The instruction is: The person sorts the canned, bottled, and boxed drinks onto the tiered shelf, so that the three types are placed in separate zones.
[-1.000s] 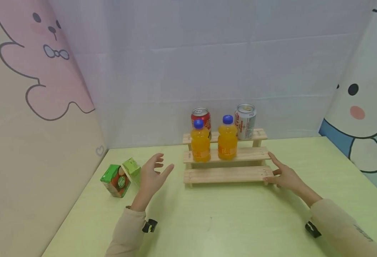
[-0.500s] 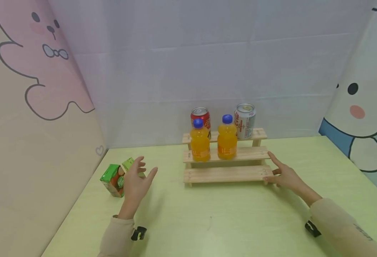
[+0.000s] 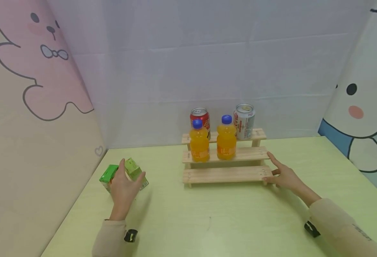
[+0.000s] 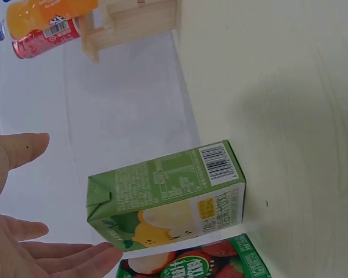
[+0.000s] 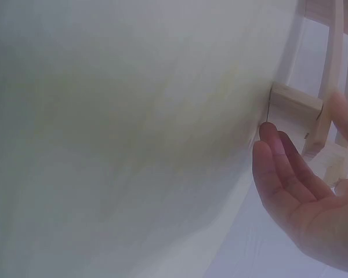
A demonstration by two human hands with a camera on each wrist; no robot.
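Observation:
My left hand (image 3: pixel 124 189) is spread with thumb and fingers apart, just short of a light green juice carton (image 4: pixel 162 197). In the left wrist view its fingertips overlap the carton's lower top corner; contact is unclear. Beside that carton is a darker green juice carton with red fruit pictures (image 4: pixel 191 263), partly hidden behind my hand in the head view. My right hand (image 3: pixel 288 178) holds the right end of a three-step wooden rack (image 3: pixel 224 175), thumb at the front step and index finger at the middle one.
Two orange drink bottles with blue caps, a left one (image 3: pixel 199 142) and a right one (image 3: pixel 226 142), stand on the middle step. A red soda can (image 3: pixel 204 116) and a silver soda can (image 3: pixel 244 121) stand on the top step. Cloth walls enclose the pale table (image 3: pixel 214 221).
My left hand has moved left and toward me, from right of the cartons to just in front of them. My right hand has stayed on the rack.

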